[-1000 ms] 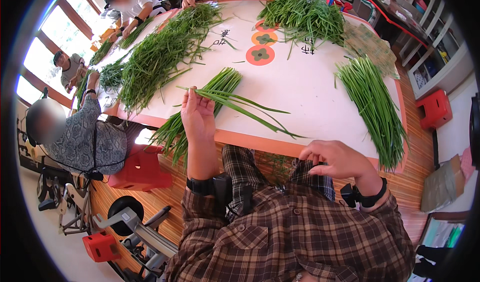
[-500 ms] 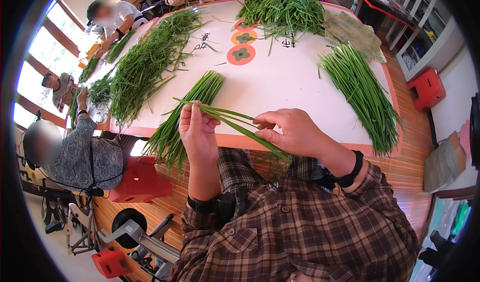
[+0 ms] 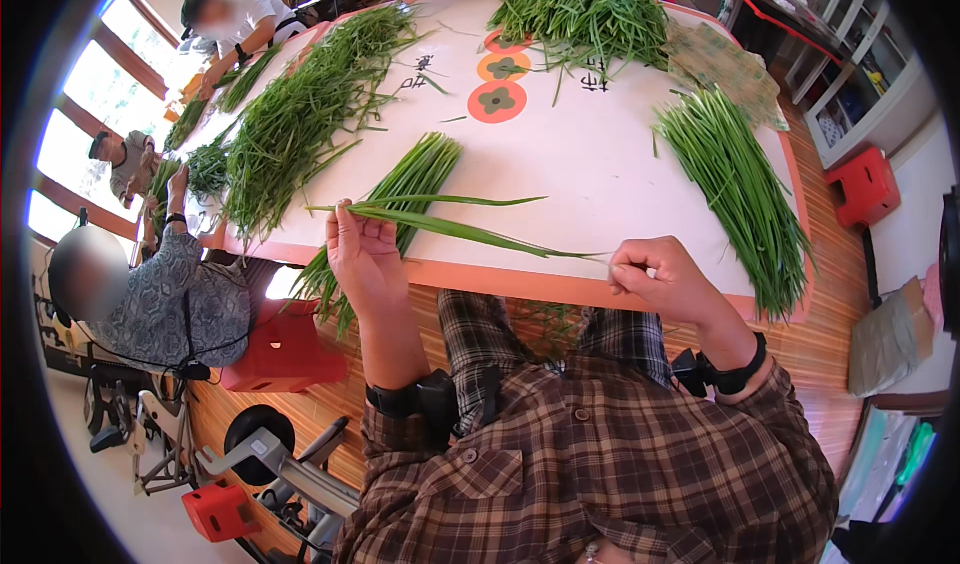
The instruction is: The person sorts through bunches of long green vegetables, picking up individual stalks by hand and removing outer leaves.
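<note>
My left hand (image 3: 365, 259) pinches a few green chives (image 3: 455, 226) between thumb and fingertips, above the table's near edge. Their long leaves stretch out to the right. My right hand (image 3: 660, 276) is closed, its fingers curled at the far end of these leaves, where a thin pale strand runs into the grip. Just beyond and partly behind my left hand lies a bundle of chives (image 3: 425, 172), reaching over the table edge. To the right, a larger neat bundle of chives (image 3: 735, 199) lies slantwise, root ends hidden or hard to make out.
The white table (image 3: 590, 164) has an orange border. A long loose heap of chives (image 3: 310, 114) covers its left side, and another pile (image 3: 580, 19) sits at the far edge beside a mesh sheet (image 3: 725, 69). Several people work around the table. Red stools (image 3: 865, 189) stand on the floor.
My right hand has moved right, away from my left, and its fingers have closed. The held leaves now stretch between the hands. My left hand has shifted slightly left.
</note>
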Demonstrator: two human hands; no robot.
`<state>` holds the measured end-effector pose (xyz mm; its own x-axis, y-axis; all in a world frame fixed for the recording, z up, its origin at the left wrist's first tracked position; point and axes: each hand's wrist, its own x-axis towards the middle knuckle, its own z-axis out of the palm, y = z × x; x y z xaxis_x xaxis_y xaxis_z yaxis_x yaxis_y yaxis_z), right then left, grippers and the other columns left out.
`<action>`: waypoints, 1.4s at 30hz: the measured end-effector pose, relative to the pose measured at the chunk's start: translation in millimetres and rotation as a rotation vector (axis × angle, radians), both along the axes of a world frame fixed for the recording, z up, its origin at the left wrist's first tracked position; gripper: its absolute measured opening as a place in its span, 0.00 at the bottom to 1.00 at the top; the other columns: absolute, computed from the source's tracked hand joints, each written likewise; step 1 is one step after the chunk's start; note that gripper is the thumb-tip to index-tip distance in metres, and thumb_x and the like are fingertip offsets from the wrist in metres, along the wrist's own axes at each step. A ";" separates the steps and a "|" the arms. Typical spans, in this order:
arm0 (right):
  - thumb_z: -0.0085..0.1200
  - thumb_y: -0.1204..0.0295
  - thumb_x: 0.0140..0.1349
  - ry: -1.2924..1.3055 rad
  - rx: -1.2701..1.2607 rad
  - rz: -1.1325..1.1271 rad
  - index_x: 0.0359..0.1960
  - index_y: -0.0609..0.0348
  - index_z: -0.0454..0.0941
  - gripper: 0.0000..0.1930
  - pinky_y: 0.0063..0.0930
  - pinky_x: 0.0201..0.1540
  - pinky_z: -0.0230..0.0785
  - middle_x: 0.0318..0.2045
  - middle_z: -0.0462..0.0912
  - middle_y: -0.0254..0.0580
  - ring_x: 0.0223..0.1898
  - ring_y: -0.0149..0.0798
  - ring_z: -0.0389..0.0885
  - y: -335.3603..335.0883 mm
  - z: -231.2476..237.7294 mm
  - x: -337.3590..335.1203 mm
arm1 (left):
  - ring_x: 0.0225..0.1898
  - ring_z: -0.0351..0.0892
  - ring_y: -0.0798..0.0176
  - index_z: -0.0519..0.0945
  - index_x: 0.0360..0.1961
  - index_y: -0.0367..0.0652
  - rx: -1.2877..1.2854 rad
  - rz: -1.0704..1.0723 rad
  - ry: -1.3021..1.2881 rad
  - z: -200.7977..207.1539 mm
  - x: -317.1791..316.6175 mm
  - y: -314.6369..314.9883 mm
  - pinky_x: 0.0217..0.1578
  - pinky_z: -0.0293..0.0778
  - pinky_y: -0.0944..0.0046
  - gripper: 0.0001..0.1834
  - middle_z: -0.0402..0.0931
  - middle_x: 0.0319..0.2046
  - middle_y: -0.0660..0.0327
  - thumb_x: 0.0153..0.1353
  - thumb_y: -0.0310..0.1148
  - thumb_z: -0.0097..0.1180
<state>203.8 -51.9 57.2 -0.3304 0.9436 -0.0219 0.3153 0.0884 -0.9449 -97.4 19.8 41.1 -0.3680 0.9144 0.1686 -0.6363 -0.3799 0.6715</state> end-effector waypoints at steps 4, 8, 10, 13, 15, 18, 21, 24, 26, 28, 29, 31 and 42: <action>0.51 0.74 0.52 0.146 -0.300 0.167 0.19 0.60 0.72 0.07 0.16 0.22 0.58 0.14 0.70 0.32 0.18 0.23 0.66 -14.1 -10.4 28.0 | 0.28 0.71 0.72 0.70 0.35 0.44 0.022 0.033 -0.057 -6.1 -17.5 5.9 0.28 0.70 0.72 0.05 0.72 0.27 0.66 0.61 0.33 0.46; 0.54 0.74 0.51 -0.119 -0.194 0.597 0.23 0.59 0.74 0.03 0.18 0.23 0.61 0.16 0.71 0.33 0.19 0.27 0.69 -18.9 -17.3 13.3 | 0.28 0.71 0.72 0.70 0.36 0.44 -0.009 0.034 -0.115 -13.1 -22.5 13.5 0.27 0.70 0.73 0.06 0.72 0.28 0.66 0.61 0.34 0.45; 0.54 0.73 0.50 -0.234 0.368 0.453 0.28 0.57 0.74 0.05 0.22 0.25 0.64 0.19 0.72 0.34 0.22 0.32 0.73 -23.6 -21.4 -5.3 | 0.28 0.71 0.72 0.70 0.37 0.44 -0.006 0.034 -0.136 -15.0 -26.3 13.8 0.27 0.70 0.73 0.06 0.72 0.29 0.66 0.61 0.34 0.45; 0.53 0.74 0.50 -0.299 0.112 0.543 0.38 0.54 0.72 0.12 0.28 0.32 0.66 0.34 0.75 0.36 0.32 0.37 0.74 -18.5 25.5 -11.3 | 0.28 0.71 0.72 0.70 0.37 0.44 -0.015 0.025 -0.115 -14.6 -29.5 7.8 0.28 0.70 0.73 0.06 0.73 0.30 0.66 0.61 0.33 0.44; 0.53 0.73 0.50 -0.272 -0.078 0.561 0.41 0.53 0.71 0.14 0.28 0.34 0.66 0.38 0.74 0.36 0.36 0.37 0.73 -11.9 32.8 -14.0 | 0.28 0.72 0.71 0.69 0.37 0.44 -0.029 0.039 -0.087 -6.2 -21.0 1.9 0.28 0.70 0.73 0.06 0.73 0.30 0.65 0.61 0.32 0.44; 0.53 0.65 0.52 -0.091 0.035 0.362 0.47 0.54 0.68 0.20 0.31 0.42 0.64 0.45 0.71 0.40 0.42 0.38 0.71 0.0 21.0 -18.2 | 0.28 0.73 0.70 0.69 0.37 0.43 0.021 -0.010 -0.019 -0.9 -6.5 -7.9 0.26 0.71 0.71 0.05 0.73 0.30 0.63 0.61 0.31 0.44; 0.46 0.55 0.57 0.073 0.314 0.066 0.51 0.59 0.65 0.26 0.35 0.53 0.56 0.47 0.69 0.46 0.49 0.43 0.65 14.9 6.8 -49.1 | 0.26 0.74 0.68 0.69 0.36 0.43 0.067 -0.167 0.051 1.4 11.0 -13.5 0.24 0.71 0.70 0.05 0.74 0.29 0.60 0.62 0.31 0.43; 0.43 0.59 0.60 -0.065 -0.058 0.355 0.46 0.56 0.70 0.18 0.30 0.36 0.66 0.30 0.77 0.42 0.32 0.38 0.75 15.8 -8.5 -64.7 | 0.28 0.72 0.69 0.69 0.37 0.43 0.049 -0.185 0.078 13.9 16.0 -21.7 0.28 0.68 0.70 0.06 0.74 0.30 0.62 0.62 0.32 0.42; 0.42 0.61 0.60 -0.025 -0.083 0.452 0.40 0.56 0.72 0.14 0.29 0.31 0.65 0.24 0.77 0.40 0.26 0.37 0.75 11.7 -26.9 -69.9 | 0.31 0.72 0.67 0.69 0.37 0.43 0.047 -0.109 0.099 21.7 8.1 -21.9 0.30 0.69 0.69 0.08 0.73 0.30 0.62 0.63 0.34 0.41; 0.41 0.62 0.61 0.011 -0.106 0.550 0.34 0.56 0.74 0.12 0.29 0.27 0.65 0.19 0.77 0.38 0.21 0.36 0.75 9.6 -35.3 -69.4 | 0.29 0.73 0.66 0.69 0.35 0.43 0.010 0.017 -0.018 32.4 -13.5 -24.8 0.31 0.70 0.68 0.08 0.73 0.27 0.61 0.63 0.35 0.40; 0.41 0.64 0.61 -0.079 -0.060 0.557 0.30 0.57 0.74 0.12 0.29 0.26 0.65 0.18 0.76 0.37 0.21 0.35 0.74 9.4 -37.4 -67.0 | 0.29 0.71 0.66 0.69 0.35 0.43 0.068 0.037 0.029 36.3 -30.3 -25.2 0.29 0.68 0.69 0.09 0.73 0.26 0.62 0.63 0.36 0.40; 0.41 0.66 0.61 -0.161 -0.012 0.563 0.25 0.58 0.73 0.12 0.28 0.26 0.64 0.17 0.76 0.36 0.20 0.35 0.74 8.0 -43.2 -61.1 | 0.26 0.68 0.69 0.69 0.34 0.43 0.105 0.195 0.140 52.5 -57.7 -26.3 0.26 0.65 0.72 0.09 0.71 0.24 0.63 0.63 0.36 0.40; 0.46 0.67 0.57 -0.148 0.022 0.357 0.27 0.59 0.74 0.09 0.29 0.27 0.66 0.20 0.77 0.40 0.24 0.40 0.76 9.2 -57.1 -41.9 | 0.26 0.71 0.62 0.80 0.29 0.50 0.074 0.739 2.085 59.5 -42.1 29.4 0.24 0.67 0.63 0.06 0.68 0.26 0.65 0.52 0.36 0.54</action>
